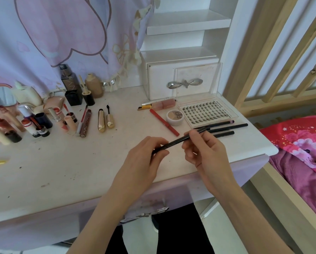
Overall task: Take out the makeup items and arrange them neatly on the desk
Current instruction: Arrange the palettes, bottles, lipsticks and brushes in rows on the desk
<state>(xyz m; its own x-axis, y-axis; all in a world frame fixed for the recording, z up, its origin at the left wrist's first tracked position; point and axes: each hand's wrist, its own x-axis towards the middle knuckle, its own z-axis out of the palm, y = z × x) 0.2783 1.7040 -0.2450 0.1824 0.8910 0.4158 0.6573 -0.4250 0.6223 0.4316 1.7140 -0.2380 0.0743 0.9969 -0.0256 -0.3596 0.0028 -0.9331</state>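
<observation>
Gripping black pencil (175, 142), left hand (146, 154), right hand (203, 143), above desk (80, 171)

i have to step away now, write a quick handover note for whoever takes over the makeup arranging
Left hand and right hand both pinch one black pencil above the desk.
Done: three black pencils lie side by side near the lash tray; red pencil, round compact, gold tubes and lip items are out.
Left: set the held pencil with the others, tidy the left cluster.
</observation>
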